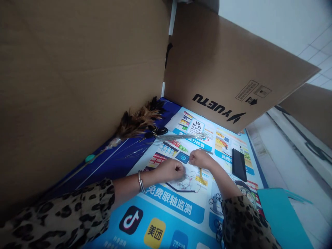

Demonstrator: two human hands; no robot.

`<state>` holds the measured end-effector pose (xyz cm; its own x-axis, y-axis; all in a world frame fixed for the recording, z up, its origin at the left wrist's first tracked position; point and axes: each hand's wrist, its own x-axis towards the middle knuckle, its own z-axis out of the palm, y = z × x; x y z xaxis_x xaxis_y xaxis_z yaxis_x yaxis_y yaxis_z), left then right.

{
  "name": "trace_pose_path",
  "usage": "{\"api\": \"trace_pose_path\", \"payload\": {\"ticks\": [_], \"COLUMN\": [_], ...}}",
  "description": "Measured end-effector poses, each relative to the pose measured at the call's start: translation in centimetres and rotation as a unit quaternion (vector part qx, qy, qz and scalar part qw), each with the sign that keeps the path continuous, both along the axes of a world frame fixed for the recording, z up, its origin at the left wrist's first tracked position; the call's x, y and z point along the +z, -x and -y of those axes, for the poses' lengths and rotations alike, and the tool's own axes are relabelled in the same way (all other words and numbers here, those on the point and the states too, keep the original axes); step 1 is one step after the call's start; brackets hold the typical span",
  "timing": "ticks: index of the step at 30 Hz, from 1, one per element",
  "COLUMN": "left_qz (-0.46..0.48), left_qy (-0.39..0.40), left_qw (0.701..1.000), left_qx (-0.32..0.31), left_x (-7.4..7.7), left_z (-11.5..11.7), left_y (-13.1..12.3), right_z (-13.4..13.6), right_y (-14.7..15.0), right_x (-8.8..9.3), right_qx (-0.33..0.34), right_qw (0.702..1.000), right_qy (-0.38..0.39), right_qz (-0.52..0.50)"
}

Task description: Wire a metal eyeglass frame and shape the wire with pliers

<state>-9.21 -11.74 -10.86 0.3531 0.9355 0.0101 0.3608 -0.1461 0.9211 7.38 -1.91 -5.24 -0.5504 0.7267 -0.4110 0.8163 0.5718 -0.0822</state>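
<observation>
My left hand [171, 171] is closed in a fist low over the printed sheet, a silver bracelet [140, 182] on its wrist. My right hand [201, 159] is a short way to its right, fingers curled in a pinch. Whatever either hand holds is too small or hidden to make out. Just below the hands lies a loose tangle of thin wire or thread [188, 180], with a narrow yellow strip [201, 177] under my right hand. Beyond them stretches a bundle of thin silvery wires [184, 137].
A brown feather duster [140, 119] leans along the left cardboard wall [85, 69]. Another cardboard panel [220, 69] stands behind. On the right are a black phone [239, 164], a teal sheet [282, 216] and several dark rings [215, 200]. A black fob [162, 131] lies near the wires.
</observation>
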Motion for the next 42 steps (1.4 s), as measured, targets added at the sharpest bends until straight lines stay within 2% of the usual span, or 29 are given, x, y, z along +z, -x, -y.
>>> {"api": "trace_pose_path", "payload": {"ticks": [7, 17, 23, 27, 30, 34, 38, 42], "left_qz": [-0.005, 0.002, 0.054, 0.115, 0.159, 0.171, 0.194, 0.221], "left_qy": [-0.001, -0.023, 0.006, 0.055, 0.109, 0.177, 0.167, 0.135], "left_qw": [1.000, 1.000, 0.998, 0.992, 0.981, 0.967, 0.962, 0.960], "left_qx": [0.004, 0.014, 0.011, 0.024, 0.040, 0.058, 0.096, 0.107], "left_x": [0.2, 0.1, 0.1, 0.4, 0.9, 2.0, 3.9, 6.1], "left_z": [0.1, 0.1, -0.1, -0.1, 0.2, 0.9, 1.5, 2.0], "left_y": [0.1, 0.1, 0.1, 0.1, 0.1, 0.1, -0.3, -1.0], "right_z": [0.0, 1.0, 2.5, 3.9, 5.0, 6.6, 8.2, 9.3], "right_y": [-0.3, -1.0, -1.6, -2.9, -4.4, -6.3, -7.4, -8.1], "right_x": [-0.2, -0.9, -1.2, -0.8, -0.2, 0.9, 1.8, 3.6], "right_qx": [-0.015, -0.043, -0.085, -0.135, -0.174, -0.207, -0.241, -0.213], "right_qw": [0.999, 0.989, 0.970, 0.948, 0.929, 0.908, 0.886, 0.881], "right_qy": [0.013, -0.013, -0.025, -0.020, -0.023, -0.023, -0.014, -0.033], "right_qz": [-0.038, -0.138, -0.228, -0.288, -0.326, -0.364, -0.396, -0.421]}}
